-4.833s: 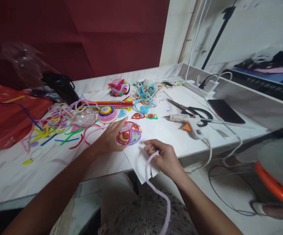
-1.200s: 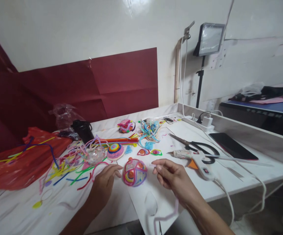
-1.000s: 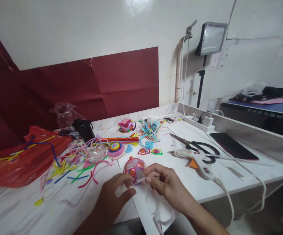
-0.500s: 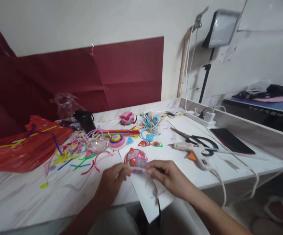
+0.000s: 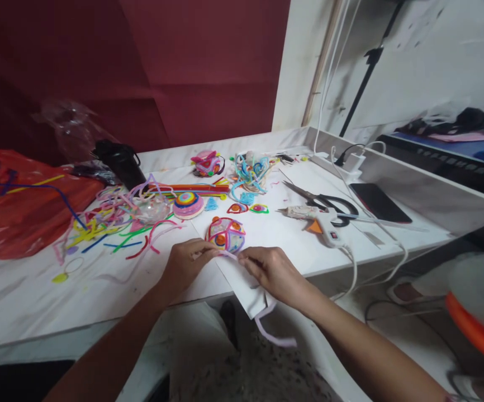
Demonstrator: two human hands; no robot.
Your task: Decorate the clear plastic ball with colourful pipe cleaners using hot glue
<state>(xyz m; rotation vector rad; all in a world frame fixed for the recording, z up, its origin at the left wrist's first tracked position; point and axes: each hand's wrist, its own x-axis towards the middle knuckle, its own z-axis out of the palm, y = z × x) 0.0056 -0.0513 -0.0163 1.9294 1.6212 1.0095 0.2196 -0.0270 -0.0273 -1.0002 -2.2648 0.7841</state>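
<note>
A pale purple fuzzy strip [image 5: 274, 338] runs between my two hands, and its long tail hangs below my right hand past the table edge. My left hand [image 5: 186, 264] pinches one end of it. My right hand [image 5: 272, 273] pinches it a short way to the right. Just beyond my fingertips sits a round ornament [image 5: 226, 233] with pink, purple and orange outlines. White paper [image 5: 246, 290] lies under my hands and sticks out over the edge. Two eye-shaped pieces, one red-edged [image 5: 237, 208] and one green-edged [image 5: 259, 209], lie farther back.
Scissors [image 5: 326, 202], a glue gun [image 5: 314, 214] and a black phone [image 5: 379, 202] lie at the right. Colourful strips [image 5: 99, 215], a striped dome [image 5: 188, 205] and a red plastic bag [image 5: 28, 218] are at the left. A black bottle [image 5: 122, 163] leans behind.
The view has tipped down and shifted right, so the table appears higher. Both hands still pinch the strip, whose hanging tail now shows clearly below my right hand.
</note>
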